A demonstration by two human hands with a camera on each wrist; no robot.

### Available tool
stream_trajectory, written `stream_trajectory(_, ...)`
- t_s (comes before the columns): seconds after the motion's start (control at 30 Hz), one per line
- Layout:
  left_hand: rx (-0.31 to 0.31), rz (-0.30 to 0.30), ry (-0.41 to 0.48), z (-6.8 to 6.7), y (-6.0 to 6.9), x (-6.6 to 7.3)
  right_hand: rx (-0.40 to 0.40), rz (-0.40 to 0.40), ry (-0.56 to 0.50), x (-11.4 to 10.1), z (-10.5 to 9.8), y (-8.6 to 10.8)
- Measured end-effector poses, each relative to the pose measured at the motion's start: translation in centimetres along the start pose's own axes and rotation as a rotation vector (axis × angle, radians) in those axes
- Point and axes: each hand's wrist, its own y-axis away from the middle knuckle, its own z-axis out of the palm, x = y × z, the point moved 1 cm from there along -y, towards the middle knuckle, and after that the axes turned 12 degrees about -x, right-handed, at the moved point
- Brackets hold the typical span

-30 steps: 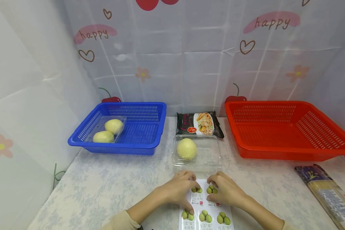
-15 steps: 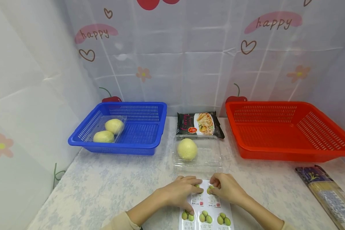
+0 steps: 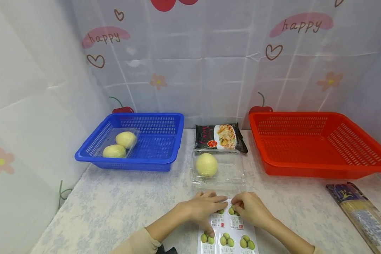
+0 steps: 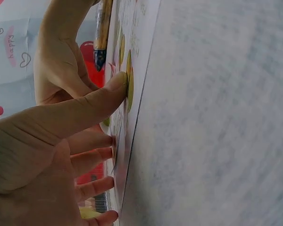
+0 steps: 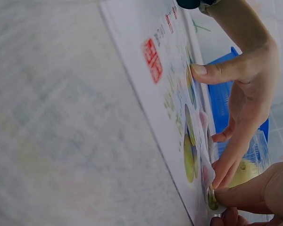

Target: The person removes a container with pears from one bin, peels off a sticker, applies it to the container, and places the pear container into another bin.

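The white sheet [image 3: 237, 240] under the left hand [image 3: 203, 210] and the white sticker [image 3: 236, 221] pinched by the right hand [image 3: 251, 209] bear green fruit, greyish lettering and red seals. Beyond the hands are a pale-yellow ball [image 3: 206, 164] and a black packet [image 3: 222, 137] with pink lettering; the left-hand basket [image 3: 155, 144] is blue, the right-hand basket [image 3: 304, 148] red, the surrounding tablecloth [image 3: 139, 197] white with faint blue-grey florals.

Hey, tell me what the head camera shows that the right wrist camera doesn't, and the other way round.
Only the head view: the red basket, the black food packet and the long packet at the right.

Only the right wrist view: a low, close side look at the label standing off the sheet where the right hand pinches it.

Both: the label sheet, both hands, including the left hand, the blue basket, and the clear container holding a pale yellow ball.
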Motion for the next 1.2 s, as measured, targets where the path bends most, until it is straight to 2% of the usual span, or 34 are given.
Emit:
stream_trajectory(0.47,-0.019,-0.021,-0.025,-0.2,-0.4,-0.1,0.043,-0.06,0.035,0.0,0.2,0.8)
stream_trajectory(0.7,-0.019,-0.025,-0.032,-0.2,-0.4,-0.1,0.001,-0.13,-0.027,0.3,0.1,1.3)
stream_trajectory(0.97,-0.013,-0.025,-0.034,-0.2,-0.3,0.0,-0.029,-0.161,-0.101,0.5,-0.2,1.8)
stream_trajectory(1.2,-0.013,-0.027,-0.017,-0.1,-0.4,0.0,-0.091,-0.191,-0.177,0.9,-0.8,2.1)
